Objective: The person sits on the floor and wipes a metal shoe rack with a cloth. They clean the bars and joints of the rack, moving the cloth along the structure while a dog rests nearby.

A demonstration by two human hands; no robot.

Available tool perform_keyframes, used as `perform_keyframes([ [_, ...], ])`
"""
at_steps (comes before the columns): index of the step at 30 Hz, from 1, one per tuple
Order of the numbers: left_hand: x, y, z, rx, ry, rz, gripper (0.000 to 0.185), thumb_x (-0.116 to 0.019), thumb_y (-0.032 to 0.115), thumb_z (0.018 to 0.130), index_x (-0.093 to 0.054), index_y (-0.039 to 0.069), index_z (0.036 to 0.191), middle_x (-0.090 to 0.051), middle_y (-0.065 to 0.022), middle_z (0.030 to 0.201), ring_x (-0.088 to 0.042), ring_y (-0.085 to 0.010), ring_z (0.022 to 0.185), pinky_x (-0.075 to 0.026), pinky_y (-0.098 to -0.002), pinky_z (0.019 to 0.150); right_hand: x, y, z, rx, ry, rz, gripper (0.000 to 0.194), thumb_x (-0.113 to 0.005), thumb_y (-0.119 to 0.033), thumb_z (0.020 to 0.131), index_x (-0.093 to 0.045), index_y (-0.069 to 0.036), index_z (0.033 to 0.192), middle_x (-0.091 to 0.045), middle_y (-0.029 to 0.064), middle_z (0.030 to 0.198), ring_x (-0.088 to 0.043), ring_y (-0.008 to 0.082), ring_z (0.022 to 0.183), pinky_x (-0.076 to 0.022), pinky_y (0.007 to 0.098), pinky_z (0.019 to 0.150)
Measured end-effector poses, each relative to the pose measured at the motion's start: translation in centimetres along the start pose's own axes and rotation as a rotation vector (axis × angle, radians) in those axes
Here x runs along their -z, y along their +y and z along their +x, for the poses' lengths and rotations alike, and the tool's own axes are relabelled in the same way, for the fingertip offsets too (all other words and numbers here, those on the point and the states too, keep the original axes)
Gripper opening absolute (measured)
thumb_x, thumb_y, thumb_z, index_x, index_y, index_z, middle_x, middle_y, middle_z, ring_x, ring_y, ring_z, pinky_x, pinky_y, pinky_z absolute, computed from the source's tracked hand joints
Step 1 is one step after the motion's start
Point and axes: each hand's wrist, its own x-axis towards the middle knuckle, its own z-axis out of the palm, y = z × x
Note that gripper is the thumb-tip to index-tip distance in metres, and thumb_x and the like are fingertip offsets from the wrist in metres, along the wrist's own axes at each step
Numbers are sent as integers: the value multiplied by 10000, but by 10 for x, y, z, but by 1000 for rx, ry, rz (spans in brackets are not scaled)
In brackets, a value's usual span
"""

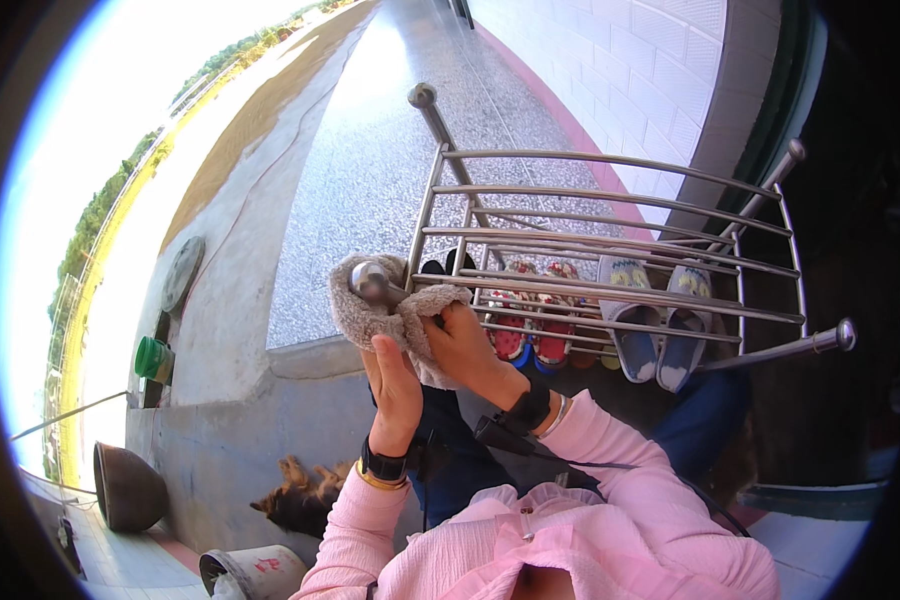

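A grey-brown terry cloth (352, 315) is wrapped around a corner post of a stainless steel shoe rack (607, 285), with the post's round metal knob (368, 280) showing in its middle. My right hand (461, 341) grips the cloth beside the post, its fingers curled into the fabric. From below, my left hand (397, 390) holds the cloth's near side; some of its fingers are hidden behind the fabric. On the rack's lower bars are red patterned slippers (508, 334) and a pair of grey-blue slippers (634, 345).
A dog (307, 495) lies on the concrete at lower left. Near it stand a white bucket (262, 574) and a dark pot (127, 487). Farther off is a green container (154, 360). A white tiled wall (630, 82) rises behind the rack, beside a speckled floor (360, 195).
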Motion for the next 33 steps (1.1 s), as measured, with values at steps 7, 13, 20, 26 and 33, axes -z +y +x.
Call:
perform_keyframes([
  [7, -12, 1, 45, -595, 42, 906, 256, -542, 120, 1000, -648, -37, 1173, -476, -178, 1316, -489, -341, 1225, -398, -425, 1024, 1, 17, 3, 19, -29, 156, 207, -633, -56, 925, -652, 19, 1117, -705, 162, 1014, -680, 264, 917, -532, 355, 819],
  [13, 2, -34, 51, -770, 184, 799, 254, -508, -44, 946, -603, 36, 1167, -340, -186, 1479, -413, -357, 1350, -389, -433, 1098, 3, 41, -5, 142, 5, 249, 387, -660, -21, 911, -600, -8, 1293, -653, 152, 1253, -627, 256, 1130, -481, 357, 996],
  [20, 13, -64, 32, -609, 293, 653, 475, -440, -72, 945, -504, -2, 1410, -215, -195, 1628, -368, -358, 1427, -362, -432, 1139, 14, 76, -35, -35, 63, -64, 418, -593, -36, 917, -575, 0, 1333, -641, 239, 1232, -602, 398, 1165, -475, 381, 991],
  [26, 38, -88, 1, -465, 311, 912, 360, -508, 14, 1012, -558, -73, 1358, -509, -258, 1427, -522, -413, 1287, -424, -444, 1064, 17, 79, -45, -39, 165, 23, 368, -558, -19, 934, -604, 11, 1298, -658, 237, 1205, -647, 334, 1121, -504, 355, 948],
  [33, 50, -21, -17, -119, 297, 490, 397, -425, -21, 970, -579, -60, 1334, -584, -192, 1347, -564, -283, 1226, -459, -386, 1041, 55, 39, -72, -12, 35, -77, 286, -625, -54, 916, -676, -47, 1197, -671, 182, 1198, -656, 295, 1080, -505, 367, 936],
])
